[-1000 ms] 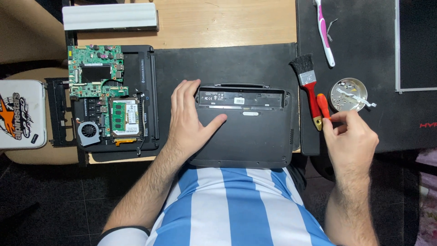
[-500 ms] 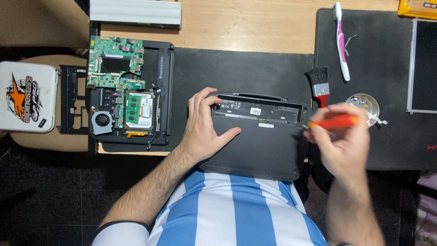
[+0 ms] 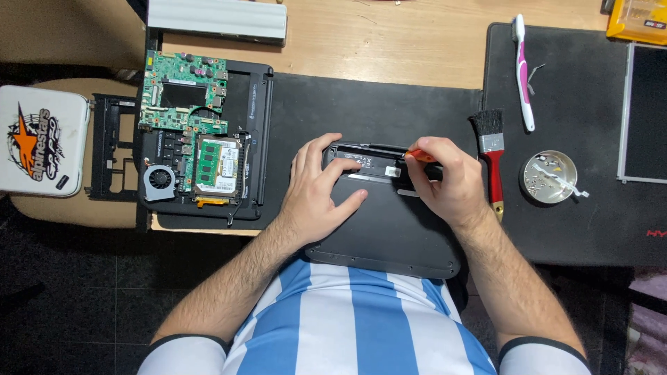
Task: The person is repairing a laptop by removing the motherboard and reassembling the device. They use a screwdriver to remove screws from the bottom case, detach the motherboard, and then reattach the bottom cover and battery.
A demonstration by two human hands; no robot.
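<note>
A black laptop bottom cover (image 3: pixel 389 229) lies on a dark mat right in front of me. My left hand (image 3: pixel 321 184) rests flat on its left part, fingers spread, pressing it down. My right hand (image 3: pixel 445 177) is closed around an orange-handled screwdriver (image 3: pixel 419 156), whose tip points left onto the cover's upper edge near a small label. Most of the tool is hidden inside my fist.
An opened laptop base with green circuit board (image 3: pixel 184 101), memory module and fan (image 3: pixel 161 178) lies at the left. A red-handled brush (image 3: pixel 490 156), round metal dish of screws (image 3: pixel 549 177), pink toothbrush (image 3: pixel 522 69) and a screen panel (image 3: pixel 646 111) are at the right.
My right hand brought the orange screwdriver from beside the metal dish leftward onto the cover's upper edge. My left hand stayed on the cover.
</note>
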